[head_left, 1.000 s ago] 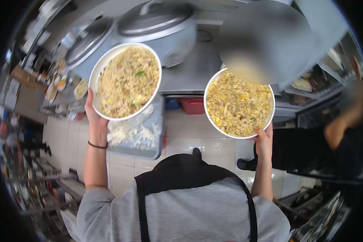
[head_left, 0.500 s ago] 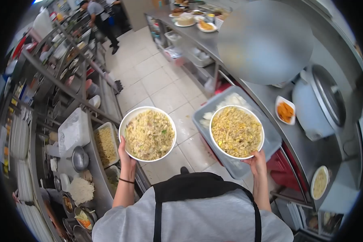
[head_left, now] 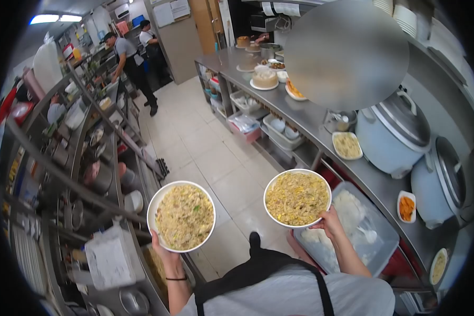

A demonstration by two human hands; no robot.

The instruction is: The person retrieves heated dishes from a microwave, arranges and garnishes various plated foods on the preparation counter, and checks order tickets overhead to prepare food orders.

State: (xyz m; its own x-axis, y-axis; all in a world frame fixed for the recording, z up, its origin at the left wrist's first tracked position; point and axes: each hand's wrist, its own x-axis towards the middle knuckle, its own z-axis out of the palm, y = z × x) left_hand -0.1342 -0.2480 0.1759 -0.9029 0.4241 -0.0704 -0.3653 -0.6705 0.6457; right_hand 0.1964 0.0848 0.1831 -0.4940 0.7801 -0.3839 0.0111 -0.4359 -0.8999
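My left hand (head_left: 164, 249) grips the lower left rim of a round white bowl (head_left: 152, 209) heaped with fried rice (head_left: 186, 217), flecked with egg and a bit of green. Off to the right, my right hand (head_left: 329, 221) is closed on the lower right edge of a second white bowl (head_left: 268, 181), also full of fried rice (head_left: 297, 198). Both bowls are held apart, level with each other, above the tiled floor. Fingers under the bowls are mostly hidden.
Below my right forearm stands a grey plastic tub (head_left: 387, 247) of white food. Large rice cookers (head_left: 395, 139) and dishes line the right steel counter (head_left: 310, 113). Left are metal shelves (head_left: 79, 158) and a white container (head_left: 113, 258). People (head_left: 129, 55) stand farther down the aisle.
My view has tilted up and moved forward along the aisle. Both bowls stay in my hands; the grey tub now sits lower and farther right, beneath my right arm.
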